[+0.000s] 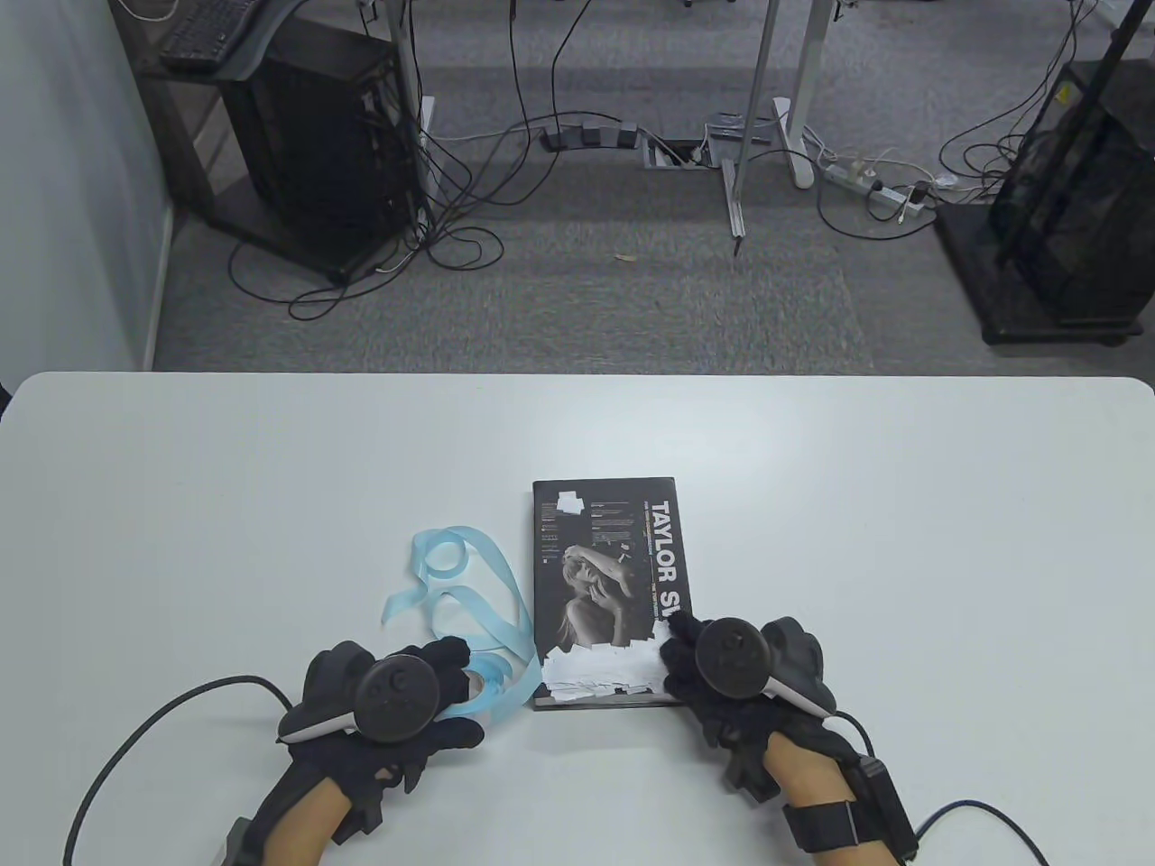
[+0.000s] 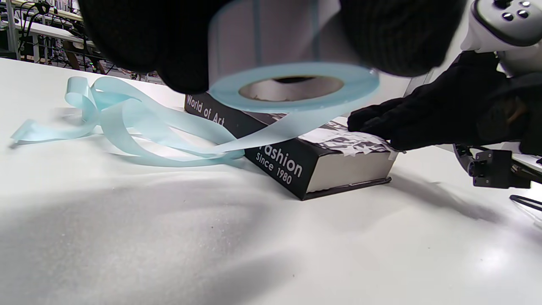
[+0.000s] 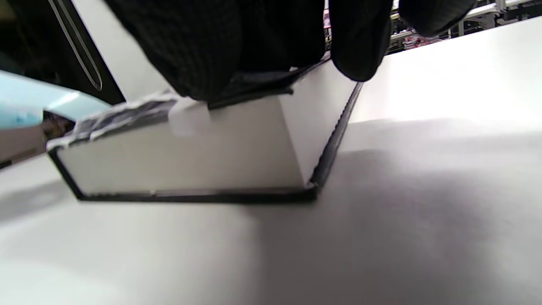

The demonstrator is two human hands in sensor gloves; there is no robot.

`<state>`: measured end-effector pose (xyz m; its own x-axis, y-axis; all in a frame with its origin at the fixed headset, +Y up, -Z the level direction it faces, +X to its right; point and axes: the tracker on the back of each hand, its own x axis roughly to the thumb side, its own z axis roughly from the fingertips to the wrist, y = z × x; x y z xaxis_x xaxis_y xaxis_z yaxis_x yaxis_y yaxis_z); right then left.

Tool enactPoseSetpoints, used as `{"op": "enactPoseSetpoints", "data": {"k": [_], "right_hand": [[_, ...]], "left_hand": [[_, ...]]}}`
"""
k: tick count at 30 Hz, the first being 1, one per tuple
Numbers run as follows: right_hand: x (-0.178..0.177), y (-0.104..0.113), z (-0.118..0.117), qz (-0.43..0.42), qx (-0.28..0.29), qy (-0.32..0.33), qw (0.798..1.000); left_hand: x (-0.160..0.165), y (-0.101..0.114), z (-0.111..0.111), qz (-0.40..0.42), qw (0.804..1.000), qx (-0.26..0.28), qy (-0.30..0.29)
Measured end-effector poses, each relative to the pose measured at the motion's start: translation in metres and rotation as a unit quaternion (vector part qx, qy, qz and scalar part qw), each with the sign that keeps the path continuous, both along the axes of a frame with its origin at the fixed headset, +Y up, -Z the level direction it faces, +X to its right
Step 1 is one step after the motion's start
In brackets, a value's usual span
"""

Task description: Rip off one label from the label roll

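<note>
Table view: a person's left hand point(image 1: 388, 699) grips a pale blue label roll point(image 1: 485, 683) at the near edge of a white table point(image 1: 271, 469), its loose backing strip point(image 1: 451, 577) curling away beyond the fingertips, while the right hand point(image 1: 735, 672) lies flat on the near right corner of a black book point(image 1: 605, 550), beside white labels point(image 1: 600, 672) stuck there. Left wrist view: gloved fingers point(image 2: 169, 42) curl around the roll point(image 2: 292, 84), holding it clear of the table, with the book point(image 2: 288, 165) just beyond and the right hand's fingertips point(image 2: 372, 123) pressing its cover. Right wrist view: fingers point(image 3: 237, 46) press down on the book's top edge point(image 3: 186, 148), a small white label point(image 3: 188, 118) poking out under them; whether they pinch it cannot be told.
</note>
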<state>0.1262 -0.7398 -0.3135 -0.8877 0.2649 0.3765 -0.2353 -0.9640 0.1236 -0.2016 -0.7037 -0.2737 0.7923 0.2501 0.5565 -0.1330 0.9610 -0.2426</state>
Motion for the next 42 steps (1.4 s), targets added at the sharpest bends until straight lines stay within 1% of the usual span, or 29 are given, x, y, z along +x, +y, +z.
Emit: {"op": "enactPoseSetpoints", "data": {"k": [2,5,8,10,12,15,17,19,23,26,31,33,42], "right_hand": [[-0.006,0.0,0.005,0.033,0.02,0.01,0.999],[-0.006,-0.001,0.006,0.03,0.024,0.011,0.999],[0.002,-0.003,0.005,-0.022,0.042,0.002,0.999],[0.011,-0.005,0.003,-0.063,0.03,-0.01,0.998],[0.019,-0.004,0.0,-0.102,0.034,-0.026,0.994],[0.033,0.002,-0.003,-0.136,0.064,-0.059,0.987],[0.044,0.008,-0.003,-0.164,0.093,-0.081,0.979],[0.052,0.013,-0.002,-0.179,0.12,-0.097,0.972],[0.062,0.019,-0.001,-0.198,0.155,-0.122,0.96],[0.065,0.019,-0.002,-0.209,0.157,-0.132,0.956],[0.063,0.017,-0.003,-0.205,0.149,-0.126,0.959],[0.061,0.016,-0.003,-0.204,0.145,-0.124,0.96],[0.06,0.017,-0.004,-0.205,0.141,-0.117,0.961]], "left_hand": [[0.0,0.0,0.001,0.0,1.0,0.0,0.001],[-0.002,0.0,0.0,0.0,1.0,0.001,0.004],[-0.009,-0.001,-0.001,0.005,1.0,-0.001,0.015],[-0.015,-0.001,-0.002,0.005,1.0,0.0,0.025],[-0.022,0.0,-0.004,0.004,0.999,0.003,0.037],[-0.033,0.001,-0.008,0.003,0.998,0.004,0.06],[-0.042,0.0,-0.013,-0.002,0.997,0.005,0.078],[-0.049,-0.002,-0.017,-0.008,0.996,0.002,0.092],[-0.066,-0.007,-0.024,-0.018,0.993,-0.005,0.118],[-0.082,-0.011,-0.03,-0.006,0.99,-0.014,0.141],[-0.107,-0.02,-0.038,-0.022,0.983,-0.027,0.181],[-0.116,-0.026,-0.042,-0.017,0.98,-0.045,0.195],[-0.132,-0.051,-0.054,-0.039,0.969,-0.092,0.227]]}}
